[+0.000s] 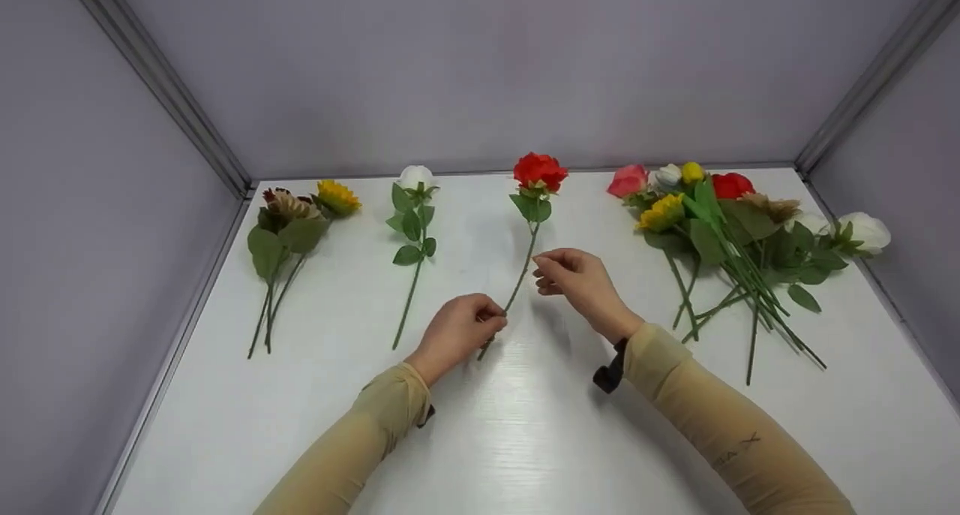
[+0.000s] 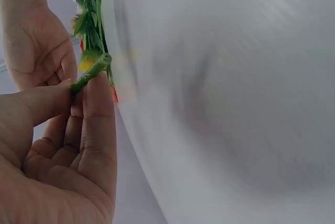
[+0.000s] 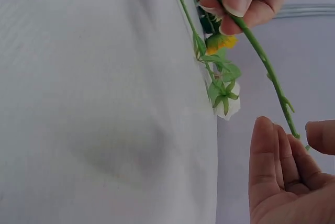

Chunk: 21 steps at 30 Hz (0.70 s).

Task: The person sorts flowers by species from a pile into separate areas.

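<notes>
The red flower (image 1: pixel 539 171) is laid along a near-to-far axis at the middle of the white table (image 1: pixel 525 440), with its bloom pointed at the far wall and its cut end pointed back toward the person, tilted slightly to the left. The lower stem is pinched between the thumb and curled fingers of the left hand (image 1: pixel 457 333), a grip shown close up in the left wrist view. The right hand (image 1: pixel 577 278) is held just right of the stem's middle with fingers loosely curled; in the right wrist view its fingertips are seen beside the stem, and whether they touch it cannot be told.

To the left, a white flower (image 1: pixel 415 177) is laid parallel, and further left a sunflower (image 1: pixel 337 197) is paired with a brown bloom. At the right, a loose pile of mixed flowers (image 1: pixel 720 230) is spread with stems crossing. Nothing lies between the hands and the held stem.

The flower is seen as a ruffled red bloom on a thin green stem with leaves just below the head.
</notes>
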Available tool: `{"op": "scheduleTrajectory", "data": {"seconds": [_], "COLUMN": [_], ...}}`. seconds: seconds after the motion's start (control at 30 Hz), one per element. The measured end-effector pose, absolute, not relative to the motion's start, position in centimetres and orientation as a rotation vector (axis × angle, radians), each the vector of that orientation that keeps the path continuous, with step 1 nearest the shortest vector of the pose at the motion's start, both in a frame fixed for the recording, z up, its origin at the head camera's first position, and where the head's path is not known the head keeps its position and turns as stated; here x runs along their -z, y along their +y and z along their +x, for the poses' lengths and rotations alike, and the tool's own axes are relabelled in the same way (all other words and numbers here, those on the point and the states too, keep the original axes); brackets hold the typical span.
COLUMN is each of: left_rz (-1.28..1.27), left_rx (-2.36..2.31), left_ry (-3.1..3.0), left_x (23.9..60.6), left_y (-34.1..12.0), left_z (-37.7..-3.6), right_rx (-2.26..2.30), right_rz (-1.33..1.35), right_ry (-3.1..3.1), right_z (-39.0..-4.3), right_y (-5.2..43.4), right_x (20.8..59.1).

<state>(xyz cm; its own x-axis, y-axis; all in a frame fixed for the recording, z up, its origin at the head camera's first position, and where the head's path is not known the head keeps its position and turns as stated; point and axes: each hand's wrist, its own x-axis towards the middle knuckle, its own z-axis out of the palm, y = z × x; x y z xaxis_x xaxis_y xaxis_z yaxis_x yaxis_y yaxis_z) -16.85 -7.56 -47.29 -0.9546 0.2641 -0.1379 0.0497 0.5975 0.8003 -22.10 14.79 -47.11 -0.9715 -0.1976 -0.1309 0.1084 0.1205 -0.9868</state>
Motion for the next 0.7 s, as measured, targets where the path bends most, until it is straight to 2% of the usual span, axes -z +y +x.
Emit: {"op": "scheduleTrajectory", "data": {"seconds": [0.17, 0.37, 0.7], "left_rz": [0.22, 0.066, -0.042], "left_rx": [-0.949, -0.776, -0.768], "left_ry": [2.864, 2.943, 2.914], "left_x": [46.9, 46.8, 48.5], "left_y": [-11.9, -16.8, -19.7], "left_z": [-18.0, -19.6, -21.3], "right_rx": [1.618, 1.188, 0.837], "right_rz": [-0.38, -0.769, -1.054], "right_ry": [2.494, 2.784, 2.861], "right_z": [-21.1, -20.3, -20.0], "right_y": [13.0, 10.6, 7.2], "right_x": [47.5, 47.6, 47.5]}}
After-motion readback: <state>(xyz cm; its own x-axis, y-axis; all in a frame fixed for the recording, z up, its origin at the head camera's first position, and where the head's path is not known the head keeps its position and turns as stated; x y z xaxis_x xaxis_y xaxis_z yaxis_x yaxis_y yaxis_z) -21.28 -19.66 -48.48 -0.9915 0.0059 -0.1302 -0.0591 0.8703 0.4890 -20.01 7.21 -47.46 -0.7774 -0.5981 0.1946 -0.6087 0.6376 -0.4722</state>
